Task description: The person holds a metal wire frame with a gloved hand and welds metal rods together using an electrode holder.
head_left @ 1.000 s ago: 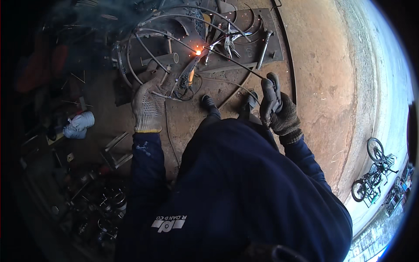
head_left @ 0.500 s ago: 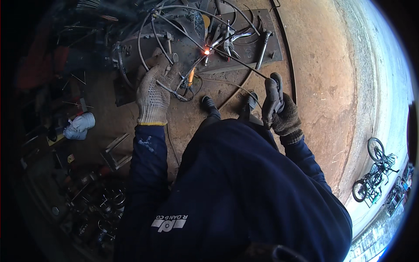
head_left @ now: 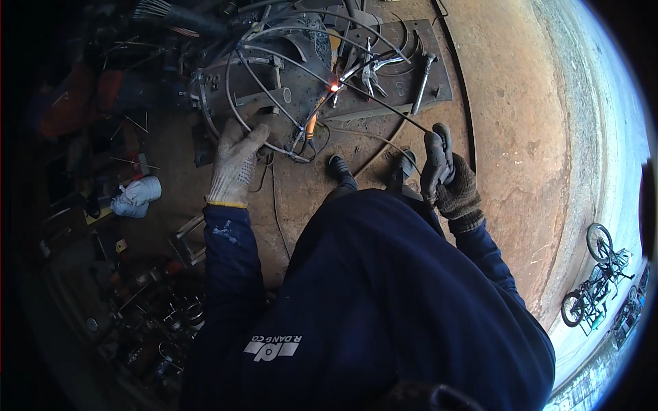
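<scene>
A cage-like frame of bent metal rods (head_left: 274,51) rests over a steel worktable. My left hand (head_left: 232,168), in a pale dotted knit glove, is closed round a curved rod at the frame's near left side; its fingertips are partly hidden. My right hand (head_left: 458,195), in a brown glove, grips a dark welding electrode holder (head_left: 432,164). From the holder a thin dark electrode (head_left: 387,106) runs up and left to the frame. A small orange-red glowing spot (head_left: 334,88) shows at a rod joint by the electrode's far end.
On the steel plate (head_left: 404,41) lie locking pliers (head_left: 370,72) and a hammer-like tool (head_left: 423,85). An orange-handled tool (head_left: 312,127) stands near the frame. Cables cross the floor by my feet. White cloth (head_left: 136,196) lies at left; a bicycle (head_left: 593,277) stands far right.
My left hand has shifted lower and left along the frame, uncovering more of its rods. The frame appears slightly turned. My right hand keeps the holder, and the glow remains at the joint.
</scene>
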Demonstrator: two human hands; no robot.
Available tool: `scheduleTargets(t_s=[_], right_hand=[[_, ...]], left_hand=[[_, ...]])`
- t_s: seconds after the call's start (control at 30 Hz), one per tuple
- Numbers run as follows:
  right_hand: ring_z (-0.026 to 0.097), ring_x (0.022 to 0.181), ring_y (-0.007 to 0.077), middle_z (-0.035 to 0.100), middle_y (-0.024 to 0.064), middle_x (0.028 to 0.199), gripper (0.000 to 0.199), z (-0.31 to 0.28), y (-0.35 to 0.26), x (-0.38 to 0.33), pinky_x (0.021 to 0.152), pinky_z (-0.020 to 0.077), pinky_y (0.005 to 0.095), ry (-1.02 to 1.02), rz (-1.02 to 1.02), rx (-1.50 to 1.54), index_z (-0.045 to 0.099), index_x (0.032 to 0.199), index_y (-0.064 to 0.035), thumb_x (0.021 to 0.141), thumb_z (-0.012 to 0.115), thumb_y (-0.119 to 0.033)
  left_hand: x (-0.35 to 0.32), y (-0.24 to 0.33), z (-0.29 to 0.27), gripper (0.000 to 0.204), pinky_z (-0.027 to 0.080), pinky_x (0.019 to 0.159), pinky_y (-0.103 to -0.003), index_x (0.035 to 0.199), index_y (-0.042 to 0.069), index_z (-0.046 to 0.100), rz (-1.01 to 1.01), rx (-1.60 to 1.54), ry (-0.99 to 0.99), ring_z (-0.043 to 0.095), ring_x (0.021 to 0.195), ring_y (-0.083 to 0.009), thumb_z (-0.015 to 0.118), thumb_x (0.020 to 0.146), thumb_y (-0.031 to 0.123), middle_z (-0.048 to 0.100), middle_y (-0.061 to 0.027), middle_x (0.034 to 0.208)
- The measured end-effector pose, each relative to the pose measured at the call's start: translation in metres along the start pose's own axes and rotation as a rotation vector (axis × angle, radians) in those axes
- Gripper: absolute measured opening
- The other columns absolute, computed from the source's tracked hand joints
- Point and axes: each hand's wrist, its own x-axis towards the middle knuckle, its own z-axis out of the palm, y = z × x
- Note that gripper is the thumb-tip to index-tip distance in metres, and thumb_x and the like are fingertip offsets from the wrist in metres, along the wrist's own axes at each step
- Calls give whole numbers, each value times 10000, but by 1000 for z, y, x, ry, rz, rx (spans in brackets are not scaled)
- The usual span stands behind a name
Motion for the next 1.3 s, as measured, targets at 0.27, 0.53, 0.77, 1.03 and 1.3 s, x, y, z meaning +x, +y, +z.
scheduleTargets(t_s=[0.27, 0.53, 0.77, 1.03, 1.3], right_hand=[[646, 1084, 218, 669, 135, 1165, 736, -1, 1, -3, 964, 490, 358, -11, 21, -26, 546, 1295, 15, 721, 838, -341], [642, 996, 146, 663, 58, 1078, 728, 8, -15, -11, 904, 513, 320, 50, -1, 265, 535, 1279, 4, 747, 871, -363], [642, 997, 151, 659, 50, 1074, 785, -2, -3, -23, 904, 512, 323, 36, 30, 128, 526, 1292, -9, 719, 889, -404], [640, 1019, 159, 658, 55, 1093, 805, 1, -14, -23, 919, 509, 333, 50, 49, 197, 524, 1299, -10, 710, 890, -418], [643, 963, 134, 658, 51, 1065, 712, 6, 8, -22, 876, 529, 307, 15, -6, 133, 522, 1291, -9, 752, 878, -306]], left_hand=[[21, 34, 10, 346, 586, 628, -324, 1275, 2, 585, -242, 46, 69, 685, 744, -186, 595, 994, 204, 682, -98, 923], [21, 55, 46, 315, 586, 550, -279, 1225, 3, 614, -224, -32, -70, 720, 769, -189, 569, 1011, 229, 695, -107, 908], [59, 36, 26, 307, 274, 447, -220, 1285, -19, 590, -61, -578, -366, 309, 498, -50, 504, 1041, 146, 676, -206, 1143], [72, 11, 28, 306, 404, 555, -227, 1298, 3, 597, 173, -718, -446, 456, 580, -76, 547, 1024, 130, 686, -167, 1166], [50, 0, 19, 310, 558, 727, -302, 1259, 4, 612, 73, -555, -35, 663, 846, -194, 637, 977, 130, 695, -164, 1091]])
